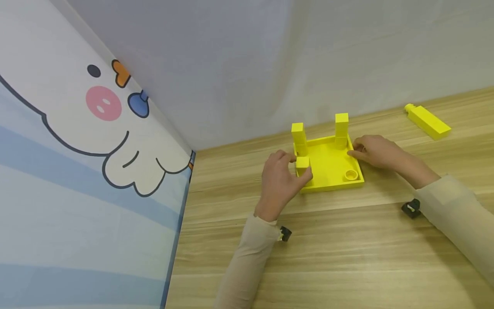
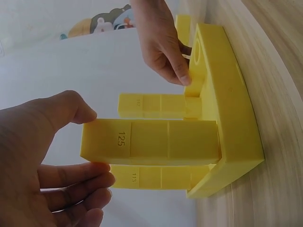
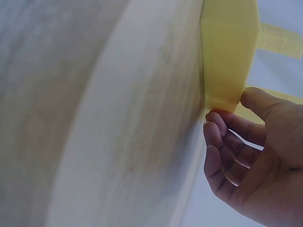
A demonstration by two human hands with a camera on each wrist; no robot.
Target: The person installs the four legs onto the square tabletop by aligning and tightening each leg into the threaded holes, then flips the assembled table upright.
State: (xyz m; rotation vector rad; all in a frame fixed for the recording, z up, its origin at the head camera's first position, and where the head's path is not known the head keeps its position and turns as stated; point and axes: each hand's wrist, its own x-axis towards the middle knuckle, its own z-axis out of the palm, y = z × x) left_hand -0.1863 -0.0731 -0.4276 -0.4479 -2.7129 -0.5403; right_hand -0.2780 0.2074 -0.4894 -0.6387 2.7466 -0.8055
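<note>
Tray (image 1: 328,165), yellow, low-walled, flat, round socket (image 1: 351,175) in near right corner, right side pinched by right hand (image 1: 376,151); post (image 2: 147,142), yellow, stamped 125, upright at near left corner, pinched by left hand (image 1: 279,180)

soft light leaves faint shadows on the table (image 1: 339,257), and the right wrist view looks hazy.

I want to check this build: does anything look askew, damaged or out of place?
No damage shows. One yellow post looks astray: it lies on the table, right of the tray, while three posts stand at its corners and the fourth corner's round socket bears none.
</note>
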